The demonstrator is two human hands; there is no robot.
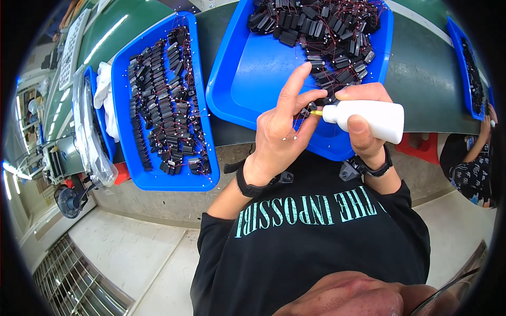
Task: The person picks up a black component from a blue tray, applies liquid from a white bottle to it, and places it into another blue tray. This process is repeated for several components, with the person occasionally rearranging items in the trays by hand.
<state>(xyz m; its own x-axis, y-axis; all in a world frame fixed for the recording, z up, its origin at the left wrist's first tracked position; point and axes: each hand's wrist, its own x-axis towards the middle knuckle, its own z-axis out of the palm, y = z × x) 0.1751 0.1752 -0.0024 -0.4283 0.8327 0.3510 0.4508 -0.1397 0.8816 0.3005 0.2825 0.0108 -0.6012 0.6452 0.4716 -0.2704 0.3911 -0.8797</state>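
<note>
Blue trays crowd the green counter (pixel 421 79). The middle tray (pixel 258 68) has black parts heaped at its far and right side and a smooth bare floor at left; both hands and the bottle hide some of its near portion. Beside it, the left tray (pixel 184 182) carries similar parts in dense rows, and a narrower tray (pixel 457 63) sits well apart at the far right. Past the left tray lie a crumpled white cloth (pixel 103 89) and glossy, wrinkled clear plastic (pixel 88 126). A small dark fan (pixel 68 202) stands lower left, near a metal floor grate (pixel 76 276); at right is another person (pixel 469 171) in a patterned dark top.

Over the middle tray's near side, the left hand (pixel 276 131) pinches a small black part (pixel 311 107) with thin dark-red wires ending in white tips, its index finger raised. The right hand (pixel 362 138) is clamped around a smooth, rounded white plastic bottle (pixel 377 118), tilted sideways, whose slender yellow nozzle (pixel 316 112) points left at the part, seemingly touching it. The heaped parts are blocky and matte to slightly shiny, tangled in fine wire.
</note>
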